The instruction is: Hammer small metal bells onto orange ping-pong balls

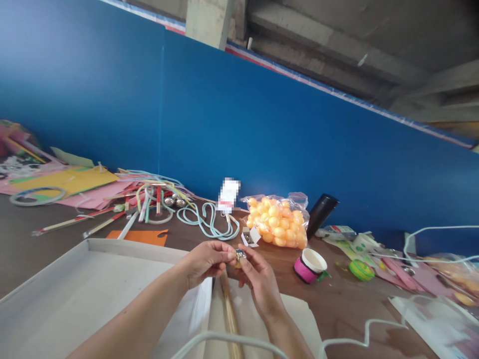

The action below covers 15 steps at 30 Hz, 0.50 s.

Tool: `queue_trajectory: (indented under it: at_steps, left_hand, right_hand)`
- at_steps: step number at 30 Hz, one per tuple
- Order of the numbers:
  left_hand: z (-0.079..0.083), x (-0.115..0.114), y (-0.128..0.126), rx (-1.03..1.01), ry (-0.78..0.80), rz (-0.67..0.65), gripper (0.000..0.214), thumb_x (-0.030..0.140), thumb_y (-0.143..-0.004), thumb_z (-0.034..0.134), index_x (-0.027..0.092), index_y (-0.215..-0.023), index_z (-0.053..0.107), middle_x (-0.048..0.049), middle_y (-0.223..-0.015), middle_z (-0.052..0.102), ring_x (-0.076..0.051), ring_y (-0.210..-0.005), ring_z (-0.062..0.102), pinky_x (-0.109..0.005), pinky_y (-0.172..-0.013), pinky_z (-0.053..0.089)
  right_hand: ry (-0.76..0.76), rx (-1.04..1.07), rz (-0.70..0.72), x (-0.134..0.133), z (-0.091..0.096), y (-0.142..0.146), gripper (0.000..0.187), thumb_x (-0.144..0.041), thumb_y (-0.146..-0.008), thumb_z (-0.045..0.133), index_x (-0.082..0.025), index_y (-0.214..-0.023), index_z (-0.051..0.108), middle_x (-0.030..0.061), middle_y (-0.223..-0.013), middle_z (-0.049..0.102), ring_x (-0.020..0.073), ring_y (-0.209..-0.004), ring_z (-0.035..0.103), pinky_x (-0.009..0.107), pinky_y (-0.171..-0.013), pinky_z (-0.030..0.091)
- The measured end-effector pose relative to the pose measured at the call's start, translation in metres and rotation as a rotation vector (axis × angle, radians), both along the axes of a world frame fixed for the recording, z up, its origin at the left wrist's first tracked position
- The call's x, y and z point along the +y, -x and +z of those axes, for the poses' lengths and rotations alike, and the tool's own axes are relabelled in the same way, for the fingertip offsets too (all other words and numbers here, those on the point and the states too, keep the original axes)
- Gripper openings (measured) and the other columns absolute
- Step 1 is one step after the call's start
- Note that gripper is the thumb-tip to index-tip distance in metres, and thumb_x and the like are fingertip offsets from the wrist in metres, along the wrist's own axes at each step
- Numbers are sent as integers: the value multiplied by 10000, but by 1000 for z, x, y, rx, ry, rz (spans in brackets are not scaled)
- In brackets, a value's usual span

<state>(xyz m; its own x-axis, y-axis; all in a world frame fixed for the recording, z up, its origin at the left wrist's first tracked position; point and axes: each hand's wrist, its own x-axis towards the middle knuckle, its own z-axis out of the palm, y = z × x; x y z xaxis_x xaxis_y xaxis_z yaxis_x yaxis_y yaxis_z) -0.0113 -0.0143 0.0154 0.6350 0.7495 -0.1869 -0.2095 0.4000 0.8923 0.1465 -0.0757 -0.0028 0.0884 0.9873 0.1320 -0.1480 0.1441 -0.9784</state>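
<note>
A small shiny silver ball (240,255), perhaps a bell, is pinched in front of me. My left hand (205,262) has its thumb and fingertips closed at the ball's left side. Thumb and fingers of my right hand (261,283) grip it from the right, covering much of it. Whether something finer is attached to the ball is too small to make out. Below both hands runs a gold-coloured stick (229,311), lying over white card. Just beyond the fingers stands a small open white box (250,236) with small metallic bits inside.
A white tray (90,246) fills the near left. Behind are several silver balls (175,201), a pale blue cord (209,230) and a bag of orange balls (279,222). At right stand a black cylinder (322,212), a tape roll (310,266) and a green container (361,269).
</note>
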Motion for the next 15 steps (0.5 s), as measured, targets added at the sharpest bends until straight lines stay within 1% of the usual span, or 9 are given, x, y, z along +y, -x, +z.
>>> queue_trajectory:
  at_steps: [6, 15]
  left_hand:
    - [-2, 1, 0, -27, 7, -29, 208, 284, -642, 720, 126, -727, 616, -13, -716, 617, -4, -467, 445, -109, -434, 320]
    - [-1, 2, 0, -22, 12, -28, 209, 276, -643, 721, 123, -734, 612, -10, -698, 608, -6, -464, 440, -110, -439, 331]
  right_hand:
    - [-3, 4, 15, 0, 0, 0, 333, -310, -826, 605, -206, -1141, 575, 67, -932, 651, 139, -633, 561, 225, -489, 413]
    - [-9, 4, 30, -1, -1, -2, 334, -302, -834, 598, -203, -1151, 566, 67, -941, 637, 134, -649, 553, 223, -501, 417]
